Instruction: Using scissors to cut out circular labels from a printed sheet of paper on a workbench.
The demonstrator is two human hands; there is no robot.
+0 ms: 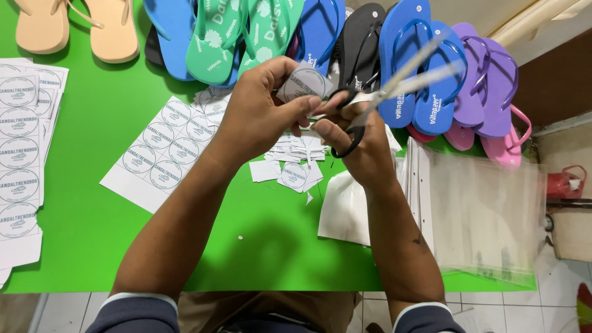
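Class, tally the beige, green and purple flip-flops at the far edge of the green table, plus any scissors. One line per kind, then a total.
Beige flip-flops: 2
Green flip-flops: 2
Purple flip-flops: 2
Scissors: 1
Total: 7

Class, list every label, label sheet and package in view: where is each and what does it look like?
Round label: in the left hand, white with grey print, at the scissors.
Label sheet: flat on green table, white, printed circles.
Sheet stack: left edge, same.
Clear bags: right, transparent rectangles.
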